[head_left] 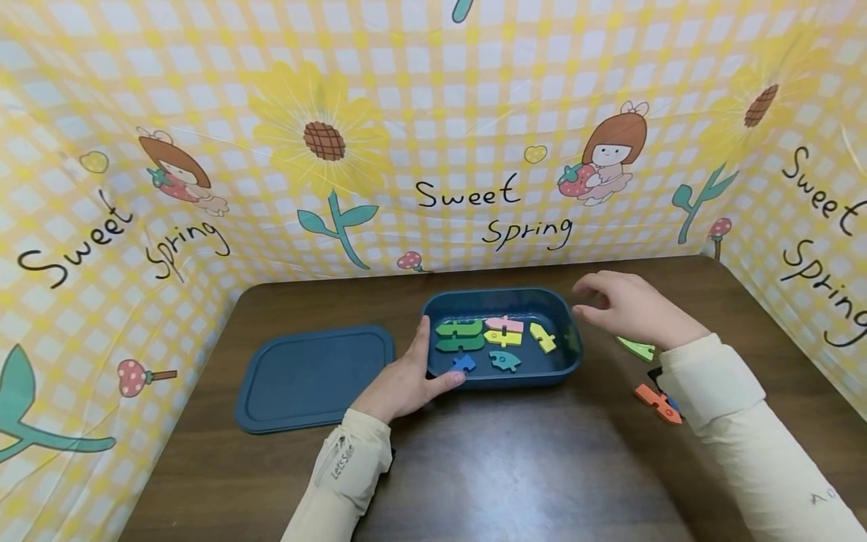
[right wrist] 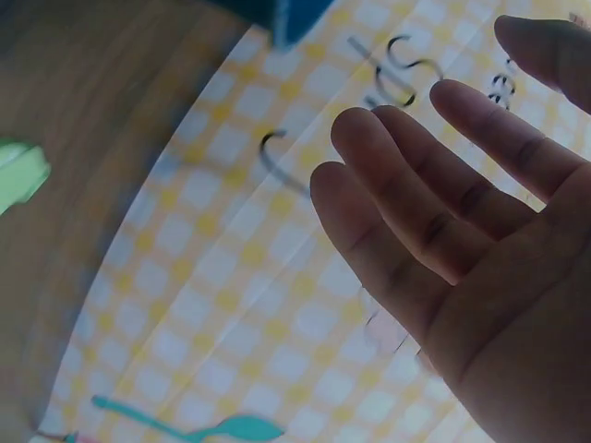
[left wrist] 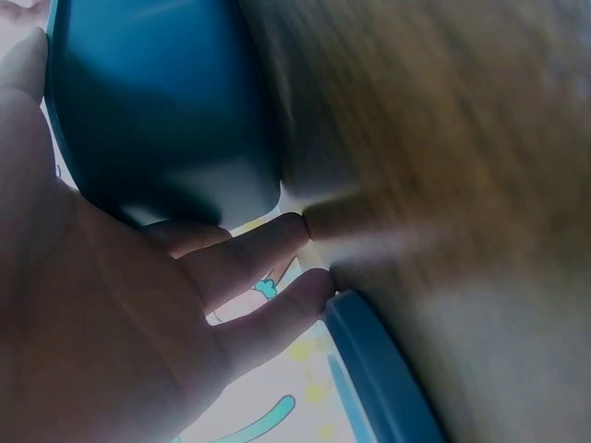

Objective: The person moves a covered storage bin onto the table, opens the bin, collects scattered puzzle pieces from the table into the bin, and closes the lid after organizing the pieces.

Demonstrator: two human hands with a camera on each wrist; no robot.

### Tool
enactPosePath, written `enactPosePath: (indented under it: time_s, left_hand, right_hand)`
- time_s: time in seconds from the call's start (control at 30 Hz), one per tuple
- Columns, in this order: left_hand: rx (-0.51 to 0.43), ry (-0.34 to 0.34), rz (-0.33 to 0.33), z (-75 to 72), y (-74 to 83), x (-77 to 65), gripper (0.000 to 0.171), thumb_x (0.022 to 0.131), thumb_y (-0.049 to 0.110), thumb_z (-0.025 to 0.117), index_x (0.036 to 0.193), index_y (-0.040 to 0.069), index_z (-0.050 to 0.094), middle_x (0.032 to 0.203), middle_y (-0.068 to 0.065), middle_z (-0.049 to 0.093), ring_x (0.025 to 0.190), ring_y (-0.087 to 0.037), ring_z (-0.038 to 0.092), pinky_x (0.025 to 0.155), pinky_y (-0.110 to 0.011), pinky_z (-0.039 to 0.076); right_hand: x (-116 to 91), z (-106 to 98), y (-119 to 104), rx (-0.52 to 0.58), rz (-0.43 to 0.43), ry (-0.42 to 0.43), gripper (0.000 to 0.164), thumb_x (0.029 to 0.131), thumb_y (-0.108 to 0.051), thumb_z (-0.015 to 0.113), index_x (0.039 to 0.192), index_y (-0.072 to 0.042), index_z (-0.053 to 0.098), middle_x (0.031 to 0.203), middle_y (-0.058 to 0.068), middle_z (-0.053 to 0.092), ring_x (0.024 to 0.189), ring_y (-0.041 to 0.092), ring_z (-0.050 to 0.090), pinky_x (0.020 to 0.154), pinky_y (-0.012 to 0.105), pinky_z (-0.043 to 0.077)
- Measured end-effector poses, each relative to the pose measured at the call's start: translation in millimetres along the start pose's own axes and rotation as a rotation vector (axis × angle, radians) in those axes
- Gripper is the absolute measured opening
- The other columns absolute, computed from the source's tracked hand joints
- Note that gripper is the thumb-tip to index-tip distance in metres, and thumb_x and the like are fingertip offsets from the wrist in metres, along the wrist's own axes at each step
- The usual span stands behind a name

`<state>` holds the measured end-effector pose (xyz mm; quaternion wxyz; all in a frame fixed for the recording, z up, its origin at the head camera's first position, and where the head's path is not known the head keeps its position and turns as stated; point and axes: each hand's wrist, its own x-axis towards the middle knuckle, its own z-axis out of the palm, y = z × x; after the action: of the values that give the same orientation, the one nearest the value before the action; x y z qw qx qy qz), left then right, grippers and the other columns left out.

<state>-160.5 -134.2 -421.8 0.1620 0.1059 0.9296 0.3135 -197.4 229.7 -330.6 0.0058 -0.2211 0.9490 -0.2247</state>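
Observation:
A dark blue lidless box (head_left: 524, 381) stands on the table with several small puzzle-like pieces inside. Among them are green pieces (head_left: 460, 343), a pink piece (head_left: 504, 324), a yellow piece (head_left: 543, 337), a teal piece (head_left: 504, 360) and a blue piece (head_left: 463, 363). My left hand (head_left: 400, 382) holds the box at its left end, thumb over the front rim and fingers along the side. In the left wrist view two fingertips reach down beside the box wall. My right hand (head_left: 633, 307) hovers just off the right end, fingers loosely bent around nothing.
Left of the box lies its flat blue lid (head_left: 314, 380). Under and beside the right forearm are a light green piece (head_left: 637, 348) and an orange piece (head_left: 657, 404), with a dark blue bit partly hidden. A yellow checked cloth (head_left: 460, 135) surrounds the brown table (head_left: 515, 467).

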Motion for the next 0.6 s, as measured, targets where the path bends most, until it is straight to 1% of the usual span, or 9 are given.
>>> enactPosePath:
  time_s: [0.07,0.17,0.23,0.33,0.47,0.57,0.6]
  left_hand:
    - [-0.008,-0.003,0.001,0.8,-0.2,0.4,0.112,0.09,0.071,0.059,0.158,0.033,-0.021,0.168,-0.002,0.004,0.064,-0.016,0.064,0.069,-0.04,0.05]
    - [-0.016,-0.001,0.001,1.7,-1.3,1.0,0.112,0.089,0.072,0.059,0.159,0.032,-0.02,0.168,-0.002,0.004,0.059,-0.016,0.063,0.066,-0.04,0.05]
    - [-0.017,0.002,0.0,1.8,-2.1,1.0,0.112,0.089,0.073,0.058,0.159,0.032,-0.02,0.168,-0.002,0.004,0.059,-0.016,0.063,0.066,-0.039,0.049]
    - [-0.023,0.001,-0.005,1.2,-2.3,0.6,0.113,0.088,0.074,0.058,0.159,0.033,-0.02,0.168,-0.001,0.004,0.057,-0.018,0.062,0.063,-0.039,0.048]
    - [-0.026,-0.002,-0.011,0.5,-1.2,-0.3,0.112,0.088,0.073,0.058,0.158,0.035,-0.021,0.168,-0.002,0.005,0.056,-0.02,0.062,0.061,-0.04,0.048]
    - [-0.025,-0.006,-0.012,0.3,0.2,-0.6,0.112,0.089,0.072,0.059,0.158,0.035,-0.021,0.168,-0.003,0.005,0.057,-0.02,0.063,0.063,-0.041,0.048]
    - [-0.018,-0.003,-0.011,0.4,0.6,-0.5,0.111,0.089,0.072,0.059,0.158,0.035,-0.021,0.168,-0.003,0.006,0.061,-0.019,0.064,0.066,-0.041,0.05]
  right_hand:
    - [-7.8,-2.7,9.0,0.0,0.021,0.006,0.033,0.097,-0.025,0.07,0.123,-0.004,0.067,0.117,0.013,0.068,0.1,0.028,0.065,0.084,0.051,0.053]
    - [-19.5,-5.5,23.2,-0.006,0.053,0.009,0.035,0.099,-0.026,0.068,0.124,-0.002,0.066,0.117,0.014,0.068,0.101,0.029,0.065,0.085,0.052,0.052]
    - [-27.3,-6.6,32.5,-0.008,0.073,0.008,0.037,0.099,-0.026,0.067,0.126,-0.001,0.065,0.117,0.014,0.068,0.101,0.03,0.065,0.085,0.053,0.052]
    - [-39.1,-8.7,44.8,-0.013,0.1,-0.001,0.039,0.1,-0.027,0.066,0.127,0.0,0.064,0.116,0.014,0.068,0.101,0.031,0.065,0.084,0.053,0.052]
    - [-52.9,-11.2,59.2,-0.031,0.119,-0.003,0.037,0.099,-0.023,0.066,0.127,0.001,0.063,0.113,0.014,0.069,0.099,0.03,0.065,0.081,0.052,0.053]
    - [-62.4,-13.4,70.3,-0.045,0.133,-0.004,0.035,0.098,-0.02,0.067,0.126,0.001,0.063,0.109,0.011,0.069,0.095,0.028,0.065,0.077,0.049,0.053]
    - [-65.6,-14.1,74.0,-0.051,0.138,-0.004,0.035,0.098,-0.019,0.067,0.126,0.001,0.063,0.108,0.01,0.069,0.094,0.027,0.065,0.076,0.048,0.053]
